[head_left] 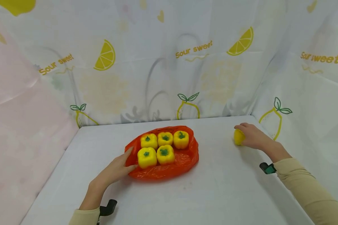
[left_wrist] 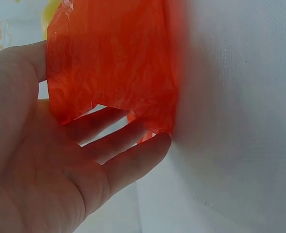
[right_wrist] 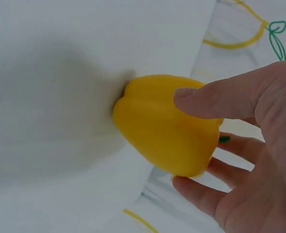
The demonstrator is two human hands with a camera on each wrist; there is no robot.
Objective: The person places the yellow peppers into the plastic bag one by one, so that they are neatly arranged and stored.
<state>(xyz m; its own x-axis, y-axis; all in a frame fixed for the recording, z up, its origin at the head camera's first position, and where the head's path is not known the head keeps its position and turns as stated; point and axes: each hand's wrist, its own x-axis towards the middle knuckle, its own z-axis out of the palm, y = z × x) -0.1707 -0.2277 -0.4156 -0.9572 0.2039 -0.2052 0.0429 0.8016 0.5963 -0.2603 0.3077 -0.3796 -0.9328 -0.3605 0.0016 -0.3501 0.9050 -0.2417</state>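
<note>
Five yellow peppers are laid on an orange bag, whose edge is steadied by the flat, relaxed left hand. One loose pepper, far right on the worktop, is grasped by the right hand.

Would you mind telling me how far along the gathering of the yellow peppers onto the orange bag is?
Done: five peppers sit on the orange bag. In hand: the right hand has its grip on a sixth pepper lying apart on the table, while the left hand touches the bag's edge. Left: that pepper is not yet with the others.
</note>
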